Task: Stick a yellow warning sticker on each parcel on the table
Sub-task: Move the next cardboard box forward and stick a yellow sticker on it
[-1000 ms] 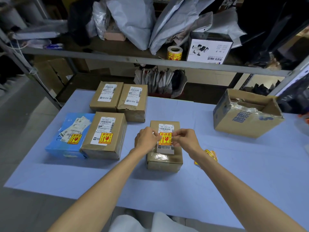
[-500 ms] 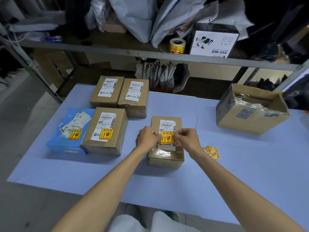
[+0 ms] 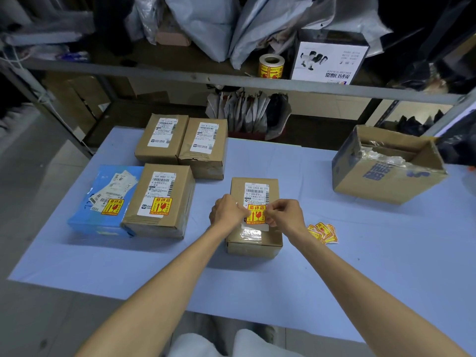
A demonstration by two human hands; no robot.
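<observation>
- The left hand (image 3: pixel 228 211) and right hand (image 3: pixel 283 215) both have curled fingers and pinch opposite side edges of the yellow warning sticker (image 3: pixel 255 214). The sticker sits on top of the middle parcel (image 3: pixel 253 247), over the lower part of its white shipping label.
- To finish well, lay the sticker flat from one edge across, then rub it down so that no corner lifts. Keep it below the barcode, which should stay readable.
- The parcel is probably light, so steadying it with one hand while pressing seems wise.
- The blue flat parcel (image 3: pixel 85 217) and the brown parcel (image 3: pixel 180 202) beside it already carry stickers. The rear left parcel (image 3: pixel 144 140) and rear right parcel (image 3: pixel 221 140) show none.
- Loose stickers (image 3: pixel 323 233) lie on the table (image 3: pixel 360 266) just right of the right wrist, within easy reach.
- An open carton (image 3: pixel 386 181) stands well to the right, and a sticker roll (image 3: pixel 271 66) sits on the shelf. Nothing blocks the way to the rear parcels.
</observation>
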